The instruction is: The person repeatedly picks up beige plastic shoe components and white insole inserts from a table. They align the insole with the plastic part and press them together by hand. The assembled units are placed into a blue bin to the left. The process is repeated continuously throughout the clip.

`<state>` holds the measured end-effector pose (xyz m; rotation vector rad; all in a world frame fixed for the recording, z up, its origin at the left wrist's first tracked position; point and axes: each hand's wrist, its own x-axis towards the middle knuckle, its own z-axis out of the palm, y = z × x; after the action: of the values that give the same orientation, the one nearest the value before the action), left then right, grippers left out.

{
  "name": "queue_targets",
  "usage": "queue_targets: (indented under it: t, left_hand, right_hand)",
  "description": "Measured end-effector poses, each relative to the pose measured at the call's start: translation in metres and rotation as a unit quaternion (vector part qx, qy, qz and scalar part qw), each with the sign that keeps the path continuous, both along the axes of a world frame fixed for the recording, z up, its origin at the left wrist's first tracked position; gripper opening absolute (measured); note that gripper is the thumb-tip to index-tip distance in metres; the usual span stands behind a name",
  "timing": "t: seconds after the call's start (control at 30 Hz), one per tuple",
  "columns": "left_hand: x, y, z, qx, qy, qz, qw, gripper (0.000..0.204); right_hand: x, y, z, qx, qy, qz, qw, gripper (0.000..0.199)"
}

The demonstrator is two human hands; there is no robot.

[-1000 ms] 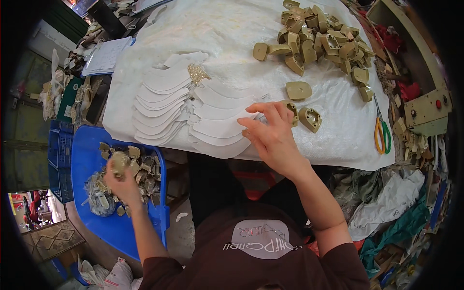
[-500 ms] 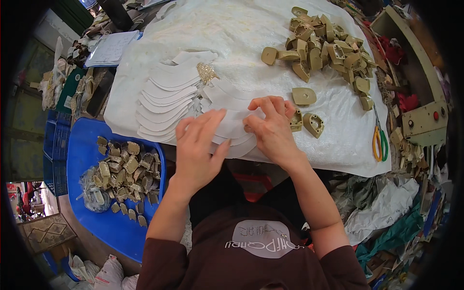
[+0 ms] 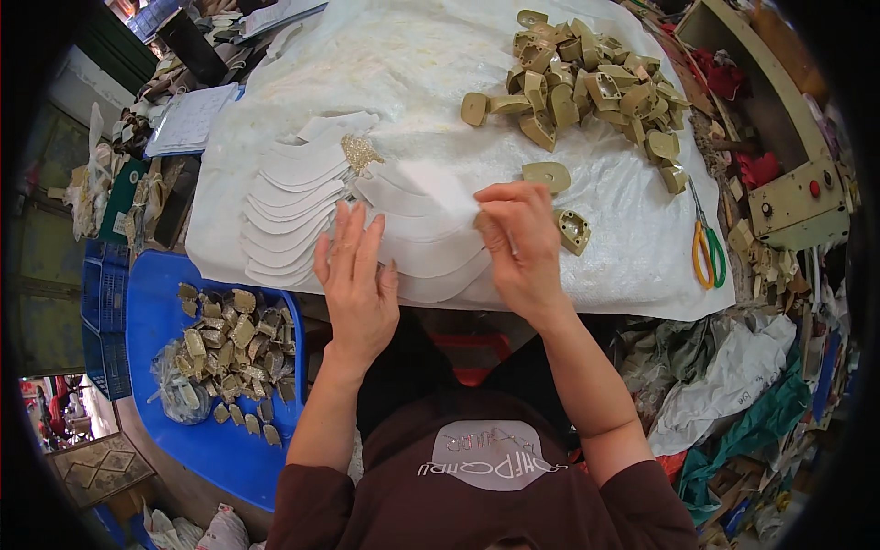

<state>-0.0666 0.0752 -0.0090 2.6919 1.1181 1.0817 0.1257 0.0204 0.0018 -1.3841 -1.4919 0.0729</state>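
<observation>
Overlapping rows of curved white sheet pieces (image 3: 291,213) lie fanned out on the white-covered table, with a second group of white pieces (image 3: 431,252) between my hands. A gold glitter patch (image 3: 361,155) shows at the top between the two groups. My left hand (image 3: 353,289) rests at the near edge of the pieces, fingers stretched and apart. My right hand (image 3: 522,243) pinches the edge of a white piece (image 3: 440,188), which is raised and smeared by motion. A tan heel-shaped block (image 3: 547,176) and a hollow tan block (image 3: 573,231) lie just right of that hand.
A heap of tan heel-shaped blocks (image 3: 587,82) covers the table's far right. Scissors (image 3: 708,252) with orange and green handles lie at the right edge. At my left, a blue tub (image 3: 220,458) holds glittery heel-shaped blocks (image 3: 238,339) and a plastic bag (image 3: 181,390).
The view has shifted slightly. My hands have moved apart, the left one lower toward the table's near edge. A white piece has come up in my right hand's fingers.
</observation>
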Motion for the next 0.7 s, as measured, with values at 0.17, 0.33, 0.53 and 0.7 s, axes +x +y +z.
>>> queue_targets:
  t: [0.17, 0.33, 0.53, 0.7]
  left_hand:
    - [0.002, -0.02, 0.008, -0.299, -0.213, -0.188, 0.911, 0.031]
    - [0.03, -0.036, 0.011, -0.609, -0.385, -0.175, 0.671, 0.041]
    - [0.041, -0.044, 0.009, -0.641, -0.477, -0.211, 0.563, 0.039]
    - [0.051, -0.05, 0.012, -0.652, -0.47, -0.204, 0.559, 0.039]
  right_hand:
    - [0.0, -0.019, 0.016, -0.001, -0.091, 0.006, 0.996, 0.021]
    - [0.016, -0.045, 0.019, -0.084, -0.106, -0.008, 0.991, 0.036]
    - [0.081, -0.077, -0.015, -0.197, -0.25, -0.246, 0.915, 0.052]
    - [0.081, -0.097, -0.015, -0.178, -0.116, -0.21, 0.954, 0.055]
